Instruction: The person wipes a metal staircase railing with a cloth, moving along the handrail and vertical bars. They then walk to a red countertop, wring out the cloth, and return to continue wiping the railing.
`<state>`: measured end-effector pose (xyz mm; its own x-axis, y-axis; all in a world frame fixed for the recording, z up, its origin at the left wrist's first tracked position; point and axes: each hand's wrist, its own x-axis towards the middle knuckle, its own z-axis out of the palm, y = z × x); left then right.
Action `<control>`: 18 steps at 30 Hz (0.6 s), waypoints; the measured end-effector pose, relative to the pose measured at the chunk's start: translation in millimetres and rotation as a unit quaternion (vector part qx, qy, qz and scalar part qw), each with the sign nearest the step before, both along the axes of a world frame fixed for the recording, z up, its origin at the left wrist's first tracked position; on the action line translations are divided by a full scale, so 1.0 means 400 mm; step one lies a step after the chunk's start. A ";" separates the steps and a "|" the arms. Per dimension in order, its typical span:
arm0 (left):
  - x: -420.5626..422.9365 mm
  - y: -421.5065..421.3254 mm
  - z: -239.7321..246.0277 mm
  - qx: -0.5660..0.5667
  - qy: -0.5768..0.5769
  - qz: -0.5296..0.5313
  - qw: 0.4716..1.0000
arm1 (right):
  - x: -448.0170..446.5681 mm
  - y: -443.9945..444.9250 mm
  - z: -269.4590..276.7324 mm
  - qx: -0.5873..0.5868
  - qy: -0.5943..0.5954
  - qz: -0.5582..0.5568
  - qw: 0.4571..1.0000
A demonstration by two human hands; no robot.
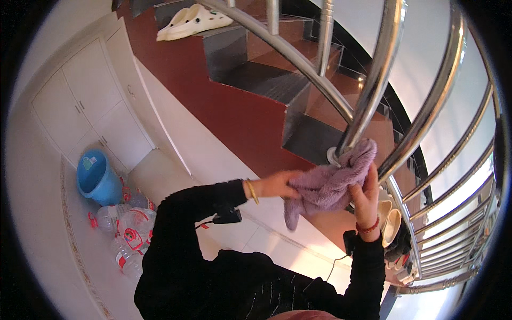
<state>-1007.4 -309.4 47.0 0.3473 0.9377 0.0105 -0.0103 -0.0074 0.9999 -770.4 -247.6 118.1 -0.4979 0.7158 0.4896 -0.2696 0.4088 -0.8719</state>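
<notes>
A fluffy purple cloth (330, 186) is bunched in front of me, between both hands, at the foot of a thick stainless-steel railing post (376, 76). From the left, my left hand (278, 185) grips one side of it, the fingers partly covered by the folds. My right hand (366, 202) holds the other side with the thumb on top. The cloth's upper end rests against or very near the post's lower end; exact contact is hard to see. A pale ring-shaped piece (333, 156) shows beside the post base. One loose end of the cloth hangs down.
Dark-and-brown stairs (256, 78) rise behind the sloping metal rail (296, 60). White clogs (194, 22) sit on a step. More shoes (390, 228) lie right of my right hand. At left stand a blue bucket (98, 176) and several plastic bottles (134, 224), near white cabinets (80, 96).
</notes>
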 end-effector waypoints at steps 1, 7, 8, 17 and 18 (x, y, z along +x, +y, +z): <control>-0.048 -0.022 0.056 0.048 0.005 0.055 0.997 | -0.028 -0.009 0.034 0.039 0.002 0.005 0.999; -0.296 -0.134 0.366 0.413 0.256 0.349 0.801 | -0.306 -0.012 0.221 0.305 -0.108 -0.036 0.946; -0.342 -0.129 0.410 0.424 0.319 0.377 0.759 | -0.366 0.003 0.256 0.395 -0.134 -0.080 0.905; -0.710 0.007 0.678 0.502 0.747 0.362 0.244 | -1.035 0.021 0.451 0.455 -0.226 -0.323 0.799; -0.724 0.010 0.652 0.485 0.774 0.342 0.222 | -1.070 0.018 0.431 0.392 -0.286 -0.322 0.813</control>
<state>-1297.2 -305.3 307.7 0.4186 0.5938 0.6871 0.6757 0.3019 -0.6725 -1198.4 -240.6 290.5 -0.4504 0.4985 0.7407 0.5783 0.7949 -0.1833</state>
